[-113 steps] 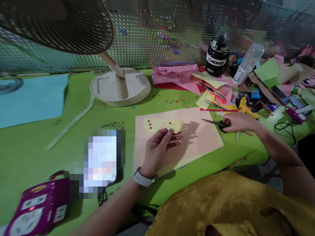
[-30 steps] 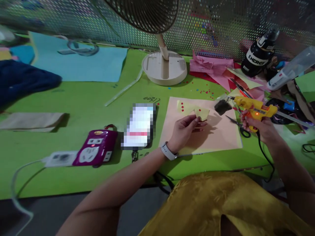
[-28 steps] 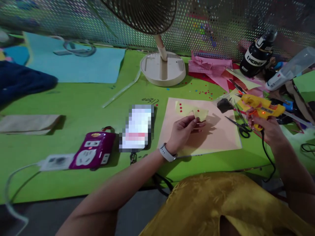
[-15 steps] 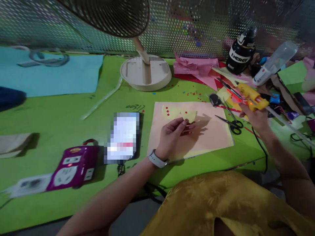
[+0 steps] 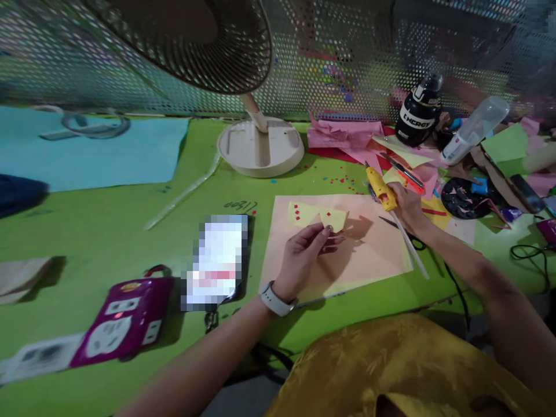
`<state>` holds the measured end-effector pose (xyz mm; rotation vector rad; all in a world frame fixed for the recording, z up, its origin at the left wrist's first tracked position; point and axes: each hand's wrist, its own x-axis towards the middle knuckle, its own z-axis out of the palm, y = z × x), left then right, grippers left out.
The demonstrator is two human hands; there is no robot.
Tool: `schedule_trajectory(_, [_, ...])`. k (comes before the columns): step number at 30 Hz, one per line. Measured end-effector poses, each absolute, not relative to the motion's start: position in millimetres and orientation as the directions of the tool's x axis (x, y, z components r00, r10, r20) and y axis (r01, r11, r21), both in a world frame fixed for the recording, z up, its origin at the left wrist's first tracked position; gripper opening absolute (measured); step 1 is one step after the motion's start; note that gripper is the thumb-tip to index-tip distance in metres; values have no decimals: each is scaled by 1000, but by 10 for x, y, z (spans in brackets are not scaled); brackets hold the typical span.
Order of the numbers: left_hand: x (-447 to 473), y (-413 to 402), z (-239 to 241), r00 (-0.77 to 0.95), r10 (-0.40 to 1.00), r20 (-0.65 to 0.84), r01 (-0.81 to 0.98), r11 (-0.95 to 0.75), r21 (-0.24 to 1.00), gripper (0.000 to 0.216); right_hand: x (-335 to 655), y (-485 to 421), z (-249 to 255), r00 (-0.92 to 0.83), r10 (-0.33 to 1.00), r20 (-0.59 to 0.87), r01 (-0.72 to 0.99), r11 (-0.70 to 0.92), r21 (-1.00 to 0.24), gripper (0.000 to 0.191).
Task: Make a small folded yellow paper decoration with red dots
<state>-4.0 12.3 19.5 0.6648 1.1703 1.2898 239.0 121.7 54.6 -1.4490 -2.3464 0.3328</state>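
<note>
Between the thumb and fingers of my left hand [image 5: 313, 242] is a small yellow paper piece [image 5: 339, 220] with a red dot on it. Just behind it, a second yellow paper [image 5: 306, 212] bearing several red dots lies on the peach sheet [image 5: 291, 289]. My right hand [image 5: 410, 208] is wrapped round a yellow glue gun [image 5: 381, 186], its nozzle tilted up and away from me, with a long white glue stick [image 5: 408, 246] poking out of its rear. Scissors [image 5: 417, 243] lie partly hidden beneath the right hand and glue stick.
A phone [image 5: 217, 260] and a purple power strip [image 5: 125, 315] lie to the left. The fan base [image 5: 260, 162] stands at the back. Behind my right hand are a craft knife [image 5: 403, 172], pink paper scraps [image 5: 343, 134], a black bottle [image 5: 417, 116] and a clear bottle [image 5: 475, 130].
My right hand has brought the glue gun leftward, closer to the peach sheet, and turned it. The left hand keeps its grip on the yellow paper. The view has tilted up slightly.
</note>
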Motion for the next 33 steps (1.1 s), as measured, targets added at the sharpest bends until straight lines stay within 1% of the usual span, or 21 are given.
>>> schedule_trajectory(1, [-42,123,193,-125,950,-285,-375,220,900,38,2339,1299,448,-410,894,181,823,448,-351,34])
schedule_trajectory(2, [-43,123,192,-123,950,-286,-373,223,901,38,2314,1349,368,-436,881,181,835,471,-283,38])
schedule_trajectory(5, [-41,120,198,-124,947,-295,-363,233,902,39,2338,1369,248,-493,849,189,839,522,-155,47])
schedule_trajectory(11, [-45,122,199,-117,948,-297,-382,233,894,39,2352,1402,206,-560,781,277,797,599,-78,54])
schedule_trajectory(14, [-52,126,193,-118,949,-292,-383,228,895,38,2301,1455,160,-552,782,289,807,588,-49,55])
schedule_trajectory(20, [-56,125,178,-119,953,-277,-382,214,899,39,2250,1454,148,-535,806,253,840,540,56,75])
schedule_trajectory(23, [-56,126,170,-112,956,-270,-399,205,894,37,2243,1435,163,-519,813,264,851,520,71,82])
schedule_trajectory(27, [-55,124,158,-103,959,-265,-408,202,890,35,2253,1411,148,-508,819,266,856,515,48,91])
schedule_trajectory(30, [-56,121,137,-99,961,-260,-417,197,887,33,2265,1390,139,-513,815,270,849,527,24,92])
schedule_trajectory(33, [-62,118,119,-98,961,-257,-423,193,885,31,2276,1380,195,-524,809,266,839,544,0,90])
